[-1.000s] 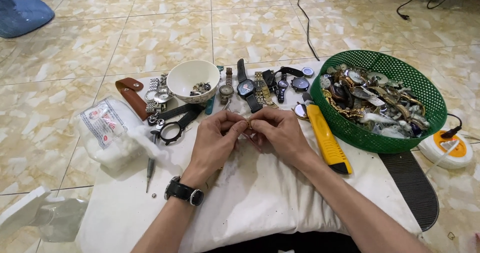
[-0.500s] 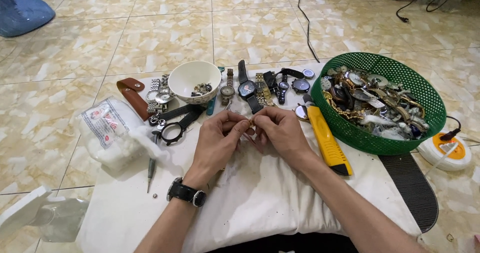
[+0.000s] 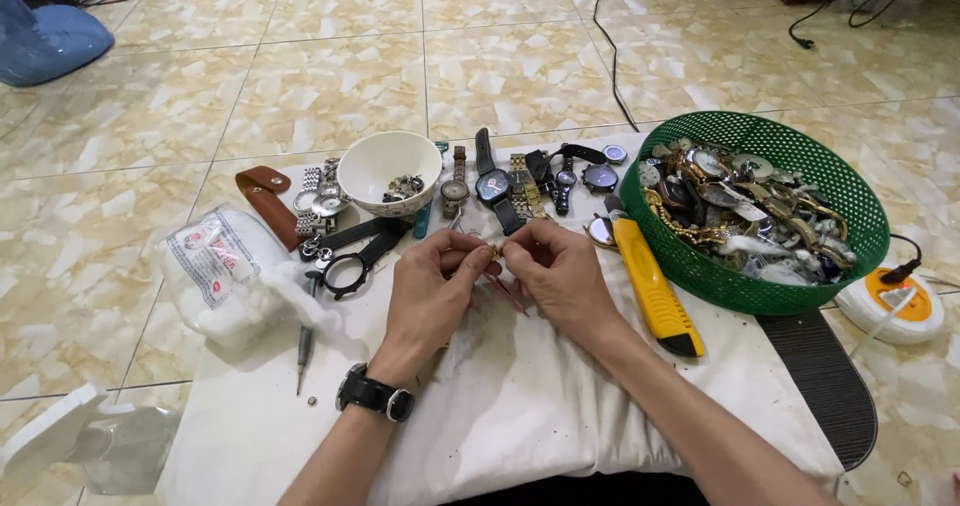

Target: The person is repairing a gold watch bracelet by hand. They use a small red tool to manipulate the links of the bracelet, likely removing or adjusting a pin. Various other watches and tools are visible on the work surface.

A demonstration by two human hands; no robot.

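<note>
Working over a white cloth pad [image 3: 520, 406], the person's left hand [image 3: 430, 296] and right hand [image 3: 560, 276] meet at the centre, fingertips pinched together on a tiny metal part [image 3: 494, 252] held between them, too small to make out. Both hands are closed to a fine pinch; a thin reddish stick [image 3: 508, 294] slants down beneath the right hand, and whether that hand grips it cannot be told. Compared with a second ago, the hands have hardly shifted and the pinch sits at the same spot, so the fiddly work on the small part continues unchanged. A black wristwatch [image 3: 376, 394] circles the left wrist at 7 o'clock.

At 9 o'clock lies a soft bag of white cotton wool [image 3: 225, 276], with a slim screwdriver [image 3: 304, 346] beside it. At 3 o'clock rests a yellow utility knife [image 3: 652, 286], hard plastic and long. Just beyond the hands, at 11 o'clock, sits a black loupe [image 3: 350, 271], then a glossy white bowl [image 3: 388, 171] holding small parts, a brown leather case [image 3: 266, 201], and at 12 o'clock a row of wristwatches [image 3: 510, 181]. At 2 o'clock a round green mesh basket [image 3: 790, 146] brims with metal watches. Beyond, glossy marbled floor tiles [image 3: 330, 56].
</note>
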